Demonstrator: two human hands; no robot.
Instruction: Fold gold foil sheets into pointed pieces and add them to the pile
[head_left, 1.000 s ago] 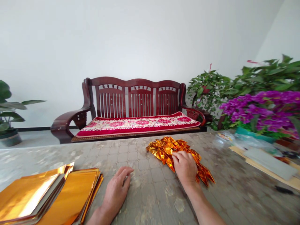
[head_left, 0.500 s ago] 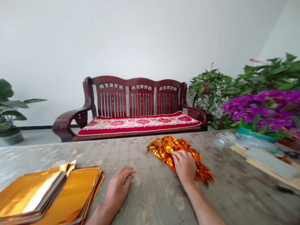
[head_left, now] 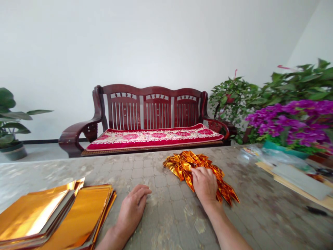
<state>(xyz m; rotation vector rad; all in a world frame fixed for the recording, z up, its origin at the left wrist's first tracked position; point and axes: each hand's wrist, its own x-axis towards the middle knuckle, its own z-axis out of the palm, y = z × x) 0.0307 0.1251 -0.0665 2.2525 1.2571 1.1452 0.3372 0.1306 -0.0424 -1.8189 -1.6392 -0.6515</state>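
My left hand (head_left: 133, 208) rests on the tabletop, its fingers loosely bent and no object visible in it. To its left lie two stacks of shiny gold foil paper sheets, the nearer stack (head_left: 82, 211) and the farther-left stack (head_left: 28, 215), which overlap. My right hand (head_left: 205, 185) is on the near side of a heap of folded gold foil paper pieces (head_left: 187, 161), with curled fingers closed at the heap's edge. The fingertips are partly hidden by the hand, so the exact piece under them cannot be made out.
A patterned grey cover spreads over the table (head_left: 166, 215). Purple flowers (head_left: 291, 121), a clear plastic bag (head_left: 283, 158), a flat grey board (head_left: 301, 180) and a small black object (head_left: 316, 210) are on the right. A wooden bench (head_left: 125, 111) stands beyond the table.
Almost nothing differs. Both hands keep their places, and the heap and the stacks look the same.
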